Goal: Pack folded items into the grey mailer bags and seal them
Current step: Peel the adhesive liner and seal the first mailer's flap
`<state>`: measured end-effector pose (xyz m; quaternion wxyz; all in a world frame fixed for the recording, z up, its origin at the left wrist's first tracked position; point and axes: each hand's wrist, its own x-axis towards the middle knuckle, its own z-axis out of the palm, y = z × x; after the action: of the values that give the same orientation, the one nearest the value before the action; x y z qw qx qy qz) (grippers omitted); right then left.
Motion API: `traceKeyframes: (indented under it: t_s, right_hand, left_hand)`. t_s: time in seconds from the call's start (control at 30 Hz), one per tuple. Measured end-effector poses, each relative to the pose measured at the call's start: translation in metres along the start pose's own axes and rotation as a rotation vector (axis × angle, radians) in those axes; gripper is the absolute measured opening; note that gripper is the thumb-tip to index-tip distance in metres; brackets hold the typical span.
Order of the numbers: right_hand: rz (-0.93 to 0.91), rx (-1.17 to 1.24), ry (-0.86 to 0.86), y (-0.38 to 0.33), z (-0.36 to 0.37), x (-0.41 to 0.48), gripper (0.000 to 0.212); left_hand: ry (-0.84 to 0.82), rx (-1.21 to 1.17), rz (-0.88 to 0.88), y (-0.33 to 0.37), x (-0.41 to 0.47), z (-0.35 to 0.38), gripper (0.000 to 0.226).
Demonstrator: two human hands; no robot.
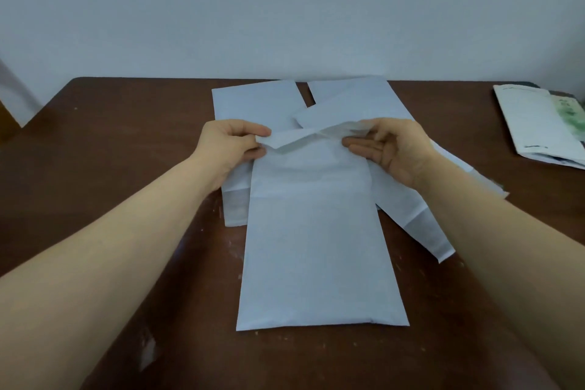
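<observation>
— Left hand? Right hand?
— Pinching the far flap of the grey mailer bag, one at each corner.
— And the bag?
— Flat on the brown table, overlapping more grey mailers. Printed packets far right.

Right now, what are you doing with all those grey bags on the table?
A person is packing mailers at a brown table. Both hands hold the far end of the nearest grey mailer bag: the left hand pinches one corner of its flap, the right hand the other. The flap is lifted and creased, not yet pressed shut. More grey bags lie behind it, and a folded printed item waits at the right.
</observation>
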<state>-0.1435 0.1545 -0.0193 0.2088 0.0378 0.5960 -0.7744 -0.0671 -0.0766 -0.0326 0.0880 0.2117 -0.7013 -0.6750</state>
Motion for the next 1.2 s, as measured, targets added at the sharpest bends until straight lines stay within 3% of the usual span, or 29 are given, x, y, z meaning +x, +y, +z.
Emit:
traceKeyframes:
  t_s: [0.1, 0.2, 0.33, 0.6, 0.77, 0.9, 1.0, 1.2]
  right_hand:
    - [0.035, 0.039, 0.031, -0.001, -0.001, 0.001, 0.026]
    - [-0.004, -0.087, 0.138, 0.001, -0.002, 0.004, 0.025]
    - [-0.087, -0.185, 0.126, 0.006, -0.001, 0.005, 0.006]
    - [-0.139, -0.309, 0.124, 0.008, -0.003, 0.011, 0.020]
    - [-0.145, -0.291, 0.128, 0.010, -0.004, 0.011, 0.020]
    - [-0.140, -0.277, 0.140, 0.010, -0.003, 0.012, 0.019]
    - [-0.136, -0.275, 0.143, 0.011, -0.003, 0.012, 0.019]
    - [-0.150, -0.286, 0.137, 0.014, -0.005, 0.014, 0.020]
  left_hand:
    - [0.008, 0.052, 0.031, -0.006, 0.003, -0.001, 0.028]
    - [0.028, 0.045, 0.055, -0.007, 0.006, -0.001, 0.029]
    - [0.052, 0.061, 0.054, -0.004, 0.009, 0.000, 0.024]
    - [0.064, 0.082, -0.011, 0.002, 0.009, -0.002, 0.023]
    - [0.060, -0.059, -0.151, 0.009, 0.009, -0.001, 0.026]
    - [0.069, -0.041, -0.122, 0.008, 0.010, -0.001, 0.013]
    - [0.061, 0.026, -0.091, 0.004, 0.011, -0.002, 0.031]
    - [0.065, 0.134, -0.031, 0.000, 0.011, 0.000, 0.037]
